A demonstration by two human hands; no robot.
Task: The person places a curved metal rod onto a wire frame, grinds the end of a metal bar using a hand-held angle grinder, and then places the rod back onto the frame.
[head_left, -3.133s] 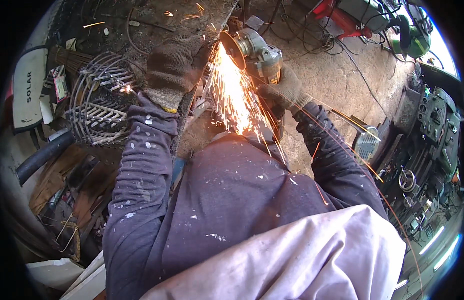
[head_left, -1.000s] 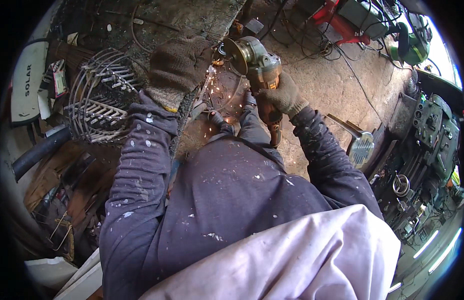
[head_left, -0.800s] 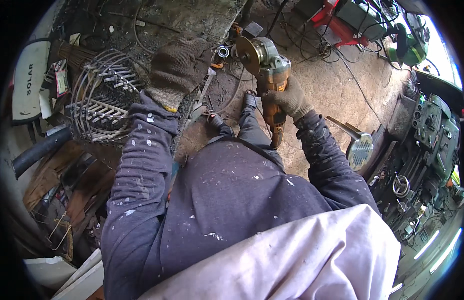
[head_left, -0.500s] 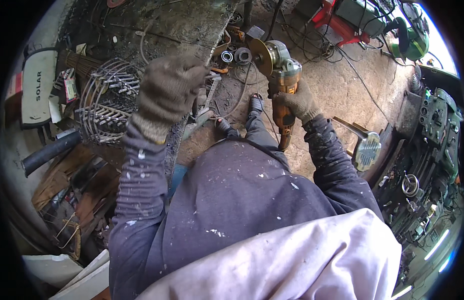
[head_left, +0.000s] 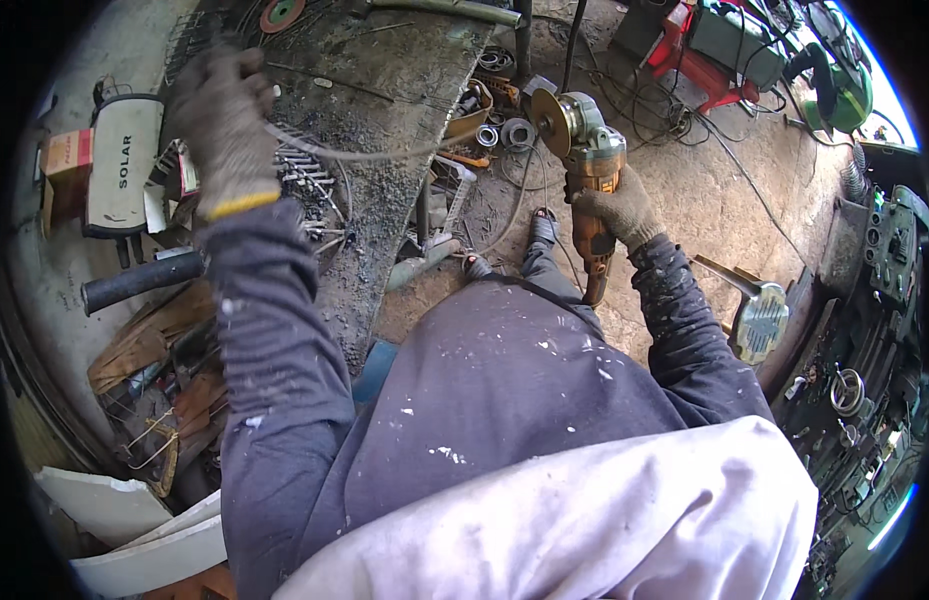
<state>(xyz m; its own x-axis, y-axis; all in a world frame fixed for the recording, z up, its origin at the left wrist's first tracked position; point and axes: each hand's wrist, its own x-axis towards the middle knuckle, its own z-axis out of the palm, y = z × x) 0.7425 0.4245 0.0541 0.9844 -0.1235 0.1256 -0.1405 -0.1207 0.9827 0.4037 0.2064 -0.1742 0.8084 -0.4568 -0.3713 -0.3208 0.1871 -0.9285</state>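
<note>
One right hand (head_left: 624, 210) around the grinder (head_left: 590, 236)

Workbench (head_left: 404, 65) (grimy), thin rod (head_left: 346, 85), round disc (head_left: 281, 14)

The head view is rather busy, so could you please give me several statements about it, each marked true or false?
1. The right hand grips an angle grinder. True.
2. The left hand is bare. False: it wears a knitted glove with a yellow cuff edge.
3. A round disc is mounted on the angle grinder. True.
4. Two metal rings lie right of the angle grinder in the picture. False: they lie left of it.
</note>
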